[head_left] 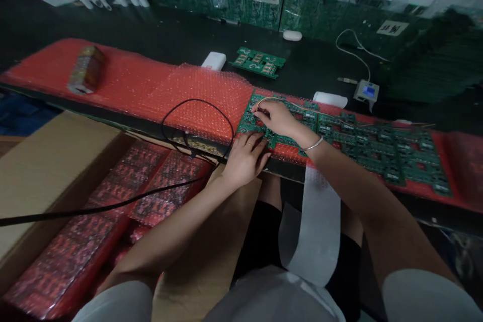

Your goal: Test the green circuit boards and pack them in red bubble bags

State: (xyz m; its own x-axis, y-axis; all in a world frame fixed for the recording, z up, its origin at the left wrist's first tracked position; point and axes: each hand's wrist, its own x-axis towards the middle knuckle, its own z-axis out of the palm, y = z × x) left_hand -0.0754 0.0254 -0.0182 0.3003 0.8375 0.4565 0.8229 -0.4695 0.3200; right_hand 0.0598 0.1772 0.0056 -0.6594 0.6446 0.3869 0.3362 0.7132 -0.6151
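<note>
Circuit boards lie uncovered in a row on red bubble wrap along the surface. Left hand rests flat and open on the leftmost board's near edge. Right hand sets curled fingertips on top of it; whether it grips anything I cannot tell. Wrapped bundles already line the cardboard box.

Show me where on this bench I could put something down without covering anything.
Red bubble wrap is bare between the small box and the black cable loop. The dark tabletop behind, left of the white block, is bare too. Crowded: the circuit boards on the right.
</note>
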